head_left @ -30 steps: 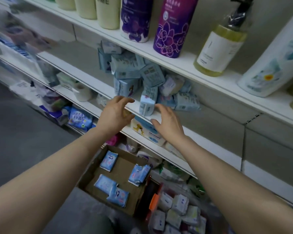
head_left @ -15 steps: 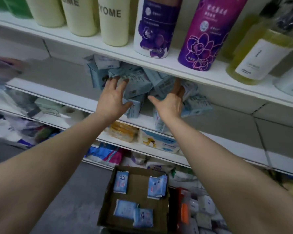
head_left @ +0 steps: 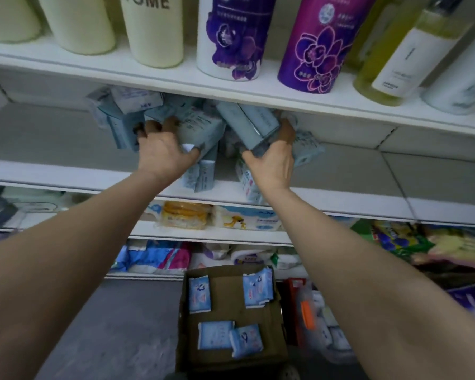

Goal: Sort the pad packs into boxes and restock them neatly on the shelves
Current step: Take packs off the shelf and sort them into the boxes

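A jumbled heap of pale blue pad packs [head_left: 126, 116] lies on the white middle shelf [head_left: 66, 174]. My left hand [head_left: 162, 152] is closed around one pad pack [head_left: 200, 127] in the heap. My right hand [head_left: 274, 157] grips a grey-blue pad pack [head_left: 247, 119] tilted up toward the shelf above; its fingers are hidden behind the packs. On the floor below stands an open cardboard box [head_left: 228, 303] with several blue pad packs [head_left: 200, 294] lying flat inside.
The top shelf [head_left: 176, 80] carries cream bottles [head_left: 154, 31], two purple-flowered bottles [head_left: 313, 45] and a yellow-green bottle [head_left: 395, 58]. Lower shelves hold wipes [head_left: 244, 218] and bagged goods. A clear bin of white packs [head_left: 321, 325] stands right of the box. Grey floor [head_left: 115, 325] lies to the left.
Both hands have reached from the shelf edge deeper into the heap and closed on packs. The view has tilted up and closer to the shelves.
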The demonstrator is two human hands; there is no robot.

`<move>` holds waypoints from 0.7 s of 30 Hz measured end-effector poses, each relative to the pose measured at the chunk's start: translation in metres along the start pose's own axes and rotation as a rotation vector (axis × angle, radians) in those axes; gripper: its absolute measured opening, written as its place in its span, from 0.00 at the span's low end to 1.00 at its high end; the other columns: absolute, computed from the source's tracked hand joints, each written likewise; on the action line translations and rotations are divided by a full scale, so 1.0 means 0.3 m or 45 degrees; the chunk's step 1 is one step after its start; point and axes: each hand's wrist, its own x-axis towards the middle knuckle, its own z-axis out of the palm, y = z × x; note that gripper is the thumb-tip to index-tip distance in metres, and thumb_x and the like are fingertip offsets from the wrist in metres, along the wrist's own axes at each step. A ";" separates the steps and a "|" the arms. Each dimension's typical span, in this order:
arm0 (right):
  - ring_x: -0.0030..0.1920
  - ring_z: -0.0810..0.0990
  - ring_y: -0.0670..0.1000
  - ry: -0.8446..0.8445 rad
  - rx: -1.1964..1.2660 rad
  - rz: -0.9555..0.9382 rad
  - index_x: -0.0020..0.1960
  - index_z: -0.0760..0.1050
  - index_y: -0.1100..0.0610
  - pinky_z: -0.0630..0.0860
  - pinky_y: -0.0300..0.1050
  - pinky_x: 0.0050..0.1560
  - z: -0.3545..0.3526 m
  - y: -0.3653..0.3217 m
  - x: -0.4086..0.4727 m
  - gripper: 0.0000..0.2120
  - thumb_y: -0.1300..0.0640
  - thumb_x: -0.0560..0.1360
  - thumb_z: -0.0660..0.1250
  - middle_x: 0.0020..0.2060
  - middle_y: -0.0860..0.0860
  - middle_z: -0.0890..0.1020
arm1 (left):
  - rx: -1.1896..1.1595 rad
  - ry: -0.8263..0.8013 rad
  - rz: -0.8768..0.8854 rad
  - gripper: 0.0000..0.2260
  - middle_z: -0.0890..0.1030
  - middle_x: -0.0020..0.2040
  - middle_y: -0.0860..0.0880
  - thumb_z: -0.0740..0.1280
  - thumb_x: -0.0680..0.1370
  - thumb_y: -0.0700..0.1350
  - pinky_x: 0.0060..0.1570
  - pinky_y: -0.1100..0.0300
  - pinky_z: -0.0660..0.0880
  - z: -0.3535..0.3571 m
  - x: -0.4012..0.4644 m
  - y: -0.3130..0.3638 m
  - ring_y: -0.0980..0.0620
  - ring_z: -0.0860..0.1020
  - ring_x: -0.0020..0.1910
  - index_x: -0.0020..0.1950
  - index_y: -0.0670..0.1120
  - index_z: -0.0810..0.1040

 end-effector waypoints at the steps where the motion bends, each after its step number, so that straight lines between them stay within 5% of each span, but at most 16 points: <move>1: 0.61 0.76 0.62 -0.019 -0.008 0.021 0.69 0.64 0.62 0.75 0.52 0.57 -0.016 0.016 -0.021 0.35 0.55 0.69 0.76 0.63 0.61 0.74 | -0.055 0.021 -0.021 0.34 0.69 0.65 0.34 0.69 0.73 0.60 0.64 0.46 0.67 -0.006 -0.018 0.008 0.36 0.66 0.65 0.72 0.45 0.64; 5: 0.65 0.74 0.60 -0.028 0.031 0.047 0.74 0.56 0.57 0.76 0.60 0.59 -0.079 0.084 -0.102 0.40 0.61 0.69 0.75 0.70 0.57 0.65 | -0.274 0.053 -0.067 0.35 0.64 0.66 0.34 0.70 0.73 0.58 0.66 0.50 0.65 -0.026 -0.091 0.038 0.35 0.67 0.64 0.74 0.43 0.62; 10: 0.74 0.63 0.61 -0.149 -0.139 0.086 0.80 0.45 0.52 0.72 0.55 0.67 -0.118 0.117 -0.158 0.51 0.61 0.70 0.76 0.79 0.58 0.47 | -0.255 -0.009 0.003 0.35 0.67 0.62 0.33 0.68 0.74 0.59 0.65 0.47 0.65 -0.019 -0.119 0.055 0.34 0.68 0.61 0.75 0.46 0.62; 15: 0.76 0.55 0.64 -0.130 -0.662 -0.218 0.79 0.51 0.50 0.61 0.62 0.72 -0.029 0.093 -0.186 0.49 0.52 0.67 0.78 0.77 0.61 0.55 | -0.097 -0.073 0.043 0.31 0.69 0.62 0.32 0.67 0.75 0.59 0.62 0.48 0.63 -0.010 -0.134 0.080 0.34 0.67 0.61 0.73 0.48 0.67; 19: 0.73 0.62 0.64 -0.210 -0.484 -0.259 0.77 0.56 0.49 0.74 0.58 0.64 0.021 0.060 -0.176 0.45 0.57 0.68 0.77 0.75 0.59 0.55 | -0.104 -0.107 0.049 0.31 0.67 0.63 0.35 0.68 0.74 0.60 0.63 0.48 0.65 -0.011 -0.133 0.075 0.34 0.68 0.61 0.74 0.50 0.66; 21: 0.69 0.68 0.63 -0.214 -0.251 -0.203 0.77 0.56 0.51 0.76 0.54 0.61 0.034 0.041 -0.164 0.44 0.50 0.69 0.76 0.74 0.58 0.57 | -0.109 -0.114 0.058 0.31 0.67 0.62 0.35 0.69 0.74 0.59 0.63 0.48 0.66 -0.009 -0.130 0.075 0.34 0.69 0.60 0.73 0.51 0.66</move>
